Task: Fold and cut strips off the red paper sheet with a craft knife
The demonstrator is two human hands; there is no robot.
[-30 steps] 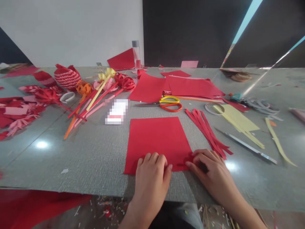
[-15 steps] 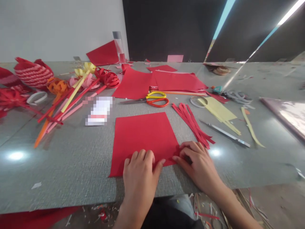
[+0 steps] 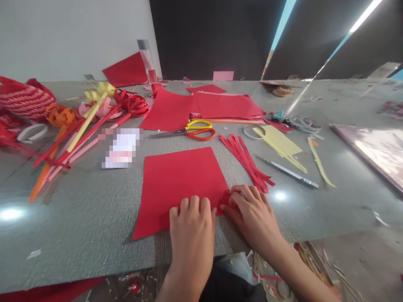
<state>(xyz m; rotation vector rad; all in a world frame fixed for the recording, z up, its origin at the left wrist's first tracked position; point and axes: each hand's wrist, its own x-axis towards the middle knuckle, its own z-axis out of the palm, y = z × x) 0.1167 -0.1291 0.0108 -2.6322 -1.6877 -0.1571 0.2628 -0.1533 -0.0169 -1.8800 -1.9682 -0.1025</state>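
A red paper sheet (image 3: 179, 180) lies on the grey table in front of me, its near left corner a little raised. My left hand (image 3: 193, 222) rests over the sheet's near edge, fingers curled down onto it and the thumb beside the right corner. At the near right corner, my right hand (image 3: 252, 214) pinches the paper's edge between thumb and fingers. Cut red strips (image 3: 247, 163) lie just beyond my right hand. Scissors with yellow and orange handles (image 3: 200, 130) lie behind the sheet.
Paper flowers on rolled stems (image 3: 85, 130) lie at the left. More red paper (image 3: 226, 105) is stacked at the back. A craft knife (image 3: 286, 170), pale yellow paper (image 3: 283, 140) and a tape roll (image 3: 253, 132) are on the right. A clear bottle (image 3: 147, 61) stands far back.
The view has shifted slightly right. My left hand has moved right along the sheet's near edge, closer to my right hand, and the near left corner now sticks out further.
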